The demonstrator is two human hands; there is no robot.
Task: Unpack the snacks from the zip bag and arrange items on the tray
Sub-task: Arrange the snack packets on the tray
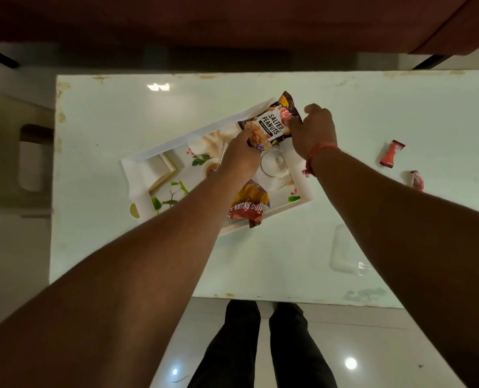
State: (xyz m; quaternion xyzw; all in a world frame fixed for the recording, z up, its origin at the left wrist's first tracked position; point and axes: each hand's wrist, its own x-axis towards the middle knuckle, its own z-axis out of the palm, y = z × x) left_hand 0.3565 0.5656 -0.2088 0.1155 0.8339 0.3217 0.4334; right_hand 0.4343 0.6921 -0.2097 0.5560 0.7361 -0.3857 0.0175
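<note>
Both of your hands hold the salted peanuts packet [270, 122] over the far corner of the tray [137, 175]: your left hand [239, 158] pinches its near end, your right hand [313, 130] has a grip on its right edge. An orange snack packet [249, 204] lies at the tray's near edge. Two small red wrappers [391, 154] sit well apart on the tabletop [120, 247], and the clear zip bag [344, 253] lies beside your right forearm.

White table [148, 107]: printed tray [137, 169] set askew. Salted peanuts packet [271, 121] at the tray's far corner, pinched by left hand [239, 158] and right hand [313, 130]. Orange-red snack packet [249, 203] on the near rim. Two small red sachets [391, 154], possibly ketchup, right. Clear zip bag [344, 253], near edge.
</note>
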